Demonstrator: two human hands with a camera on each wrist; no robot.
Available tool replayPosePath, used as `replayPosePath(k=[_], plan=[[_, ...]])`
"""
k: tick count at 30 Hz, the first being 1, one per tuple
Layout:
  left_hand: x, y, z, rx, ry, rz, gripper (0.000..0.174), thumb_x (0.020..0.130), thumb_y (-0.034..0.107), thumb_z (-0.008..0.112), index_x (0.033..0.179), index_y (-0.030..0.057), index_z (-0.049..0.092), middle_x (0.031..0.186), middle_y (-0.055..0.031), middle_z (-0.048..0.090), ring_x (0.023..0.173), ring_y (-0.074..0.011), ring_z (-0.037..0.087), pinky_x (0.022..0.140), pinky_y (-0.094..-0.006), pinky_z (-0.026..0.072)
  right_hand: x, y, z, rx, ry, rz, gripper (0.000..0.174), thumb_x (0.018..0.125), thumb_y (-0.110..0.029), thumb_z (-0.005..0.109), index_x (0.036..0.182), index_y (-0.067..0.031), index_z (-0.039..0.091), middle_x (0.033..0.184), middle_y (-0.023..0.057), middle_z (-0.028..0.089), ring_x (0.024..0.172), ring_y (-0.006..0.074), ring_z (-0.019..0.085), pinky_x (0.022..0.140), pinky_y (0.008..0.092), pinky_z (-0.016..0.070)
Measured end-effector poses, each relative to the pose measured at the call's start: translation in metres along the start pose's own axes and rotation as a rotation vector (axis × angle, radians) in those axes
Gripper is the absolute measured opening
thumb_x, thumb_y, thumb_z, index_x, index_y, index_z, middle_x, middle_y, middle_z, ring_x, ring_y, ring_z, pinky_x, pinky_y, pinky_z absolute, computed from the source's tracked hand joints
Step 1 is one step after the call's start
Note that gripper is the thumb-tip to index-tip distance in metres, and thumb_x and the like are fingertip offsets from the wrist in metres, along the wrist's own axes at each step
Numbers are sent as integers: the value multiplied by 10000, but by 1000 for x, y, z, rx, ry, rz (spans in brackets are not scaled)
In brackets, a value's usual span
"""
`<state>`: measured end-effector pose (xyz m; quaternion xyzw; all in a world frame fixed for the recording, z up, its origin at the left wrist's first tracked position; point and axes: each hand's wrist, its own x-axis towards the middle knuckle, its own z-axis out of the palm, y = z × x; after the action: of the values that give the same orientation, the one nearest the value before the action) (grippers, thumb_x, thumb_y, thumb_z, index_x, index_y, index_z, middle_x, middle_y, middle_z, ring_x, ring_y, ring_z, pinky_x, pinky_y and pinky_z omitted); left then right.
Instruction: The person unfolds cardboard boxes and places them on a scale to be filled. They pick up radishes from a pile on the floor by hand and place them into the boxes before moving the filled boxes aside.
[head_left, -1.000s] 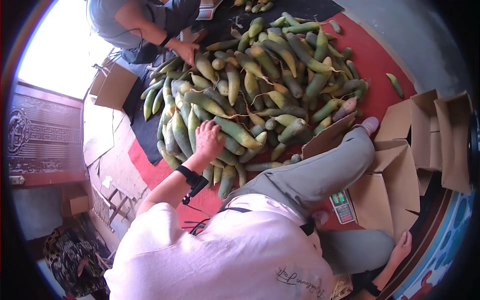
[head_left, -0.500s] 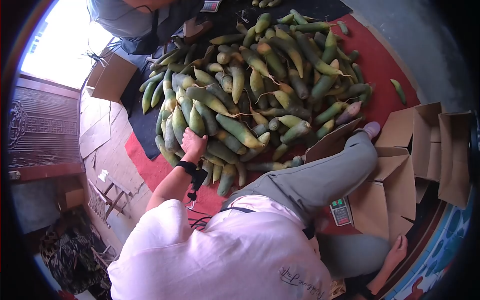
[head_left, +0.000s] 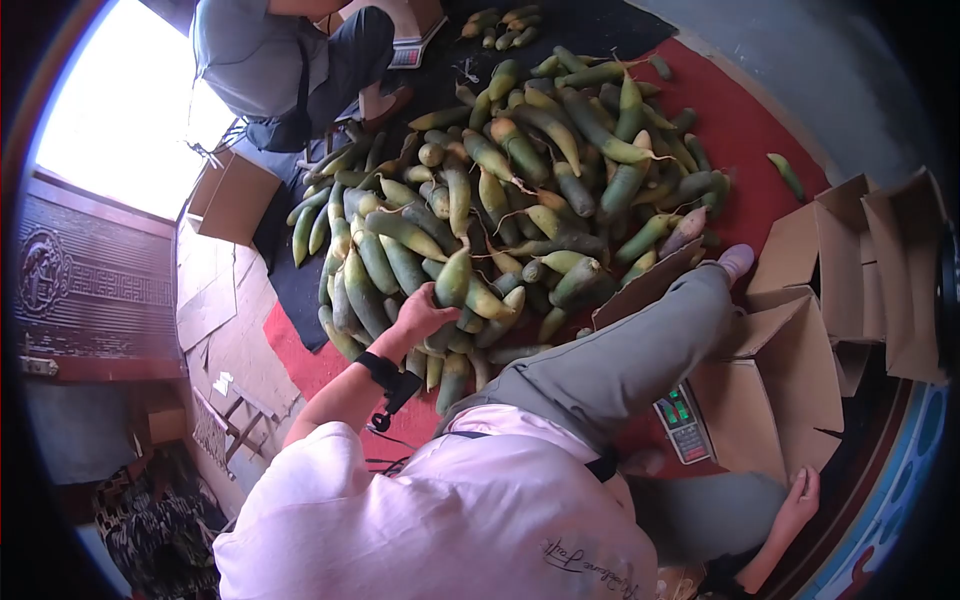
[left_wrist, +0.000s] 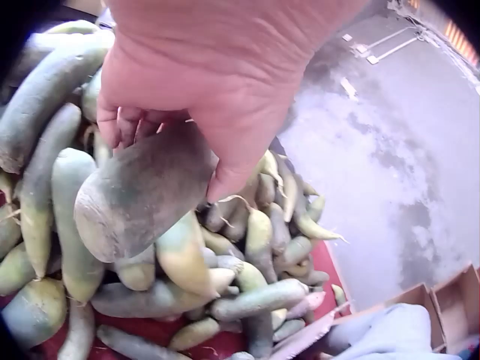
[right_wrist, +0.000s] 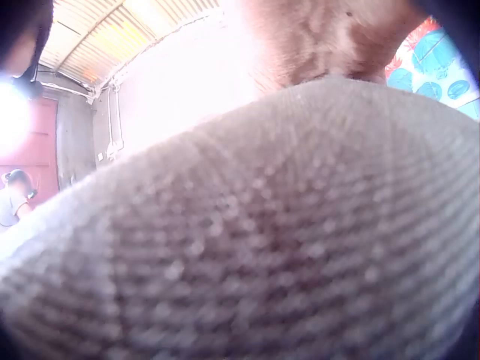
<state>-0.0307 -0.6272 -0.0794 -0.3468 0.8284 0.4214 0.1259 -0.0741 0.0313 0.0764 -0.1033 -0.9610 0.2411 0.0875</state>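
In the head view my left hand [head_left: 422, 315] grips a green radish [head_left: 454, 278] at the near side of a large pile of green radishes [head_left: 521, 150]. The left wrist view shows the thumb on one side of this radish [left_wrist: 142, 196] and the fingers curled on the other, with its blunt end pointing away from the palm. My right hand [head_left: 797, 503] rests by my bent knee, close to the flap of an open cardboard box, its fingers loose. Grey trouser cloth [right_wrist: 247, 225] fills most of the right wrist view, with part of the right hand [right_wrist: 322, 37] above it.
Open cardboard boxes [head_left: 745, 415] stand at my right, beside a digital scale [head_left: 684, 430] with a lit display. The pile lies on red [head_left: 765, 130] and black sheets. Across it a person [head_left: 262, 65] sits near another scale [head_left: 406, 55] carrying a box.
My left hand first lay over the pile, then moved to its near left edge; now it is farther right, holding a radish. The right hand stays by the knee. The other person's hand left the pile.
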Motion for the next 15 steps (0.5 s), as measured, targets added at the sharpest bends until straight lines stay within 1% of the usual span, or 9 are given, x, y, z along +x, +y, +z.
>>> replayPosePath(k=[2, 3, 4, 7, 9, 11, 12, 14, 15], plan=[[9, 20, 16, 55, 21, 221, 726, 624, 312, 746, 1219, -6, 477, 1047, -173, 602, 971, -257, 587, 858, -323, 452, -1, -2, 1, 51, 27, -15, 211, 919, -114, 478, 1015, 55, 560, 909, 150, 590, 819, 223, 603, 708, 307, 490], [-2, 61, 9, -7, -131, 280, 752, 626, 309, 742, 1236, -24, 452, 1092, -185, 583, 1016, -271, 570, 889, -329, 436, -3, -9, 0, -19, 13, -108, 198, 910, -98, 483, 1019, 48, 559, 919, 154, 587, 837, 238, 599, 713, 318, 488], [-17, 101, 2, 45, -157, 367, 747, 630, 308, 737, 1233, -26, 450, 1116, -193, 569, 1035, -280, 560, 901, -339, 430, -4, -18, -2, -91, -2, -201, 187, 901, -82, 489, 1022, 42, 559, 928, 158, 583, 854, 252, 596, 719, 328, 486], [-43, 170, 5, 170, -188, 710, 718, 640, 301, 719, 1227, -16, 453, 1155, -209, 540, 1076, -312, 529, 926, -369, 416, -16, -82, -9, -58, -23, -252, 193, 886, -54, 491, 1052, 20, 555, 985, 161, 573, 870, 287, 589, 738, 357, 482], [-65, 215, 9, 182, -347, 908, 701, 631, 289, 710, 1211, -17, 463, 1148, -217, 532, 1069, -333, 520, 920, -382, 417, -25, -125, -14, 20, -36, -176, 229, 856, -40, 514, 1077, 6, 550, 1072, 163, 553, 927, 316, 576, 800, 381, 463], [-86, 244, 28, 184, -508, 1113, 698, 623, 248, 718, 1216, -9, 453, 1090, -197, 542, 1012, -336, 541, 881, -382, 436, -31, -170, -19, -119, 30, -483, 346, 796, -92, 589, 1128, -18, 529, 1149, 167, 524, 1035, 327, 534, 863, 395, 433], [-96, 256, 39, 160, -626, 1166, 696, 619, 245, 717, 1215, -3, 456, 1088, -193, 539, 1012, -340, 538, 877, -391, 436, -34, -187, -17, -121, 37, -477, 346, 796, -92, 589, 1128, -18, 529, 1149, 167, 524, 1035, 327, 534, 863, 395, 433], [-119, 274, 59, 141, -815, 1252, 692, 609, 245, 719, 1207, 7, 464, 1077, -186, 535, 1002, -350, 536, 865, -404, 439, -36, -210, -14, -199, -6, -777, 502, 731, -175, 650, 1188, -39, 493, 1193, 170, 503, 1128, 331, 476, 912, 410, 400], [-128, 280, 68, 150, -889, 1288, 690, 603, 248, 722, 1200, 12, 470, 1068, -183, 534, 993, -356, 536, 856, -408, 441, -36, -211, -6, -214, -59, -813, 606, 695, -261, 679, 1224, -58, 466, 1194, 169, 498, 1116, 340, 470, 888, 420, 402]])
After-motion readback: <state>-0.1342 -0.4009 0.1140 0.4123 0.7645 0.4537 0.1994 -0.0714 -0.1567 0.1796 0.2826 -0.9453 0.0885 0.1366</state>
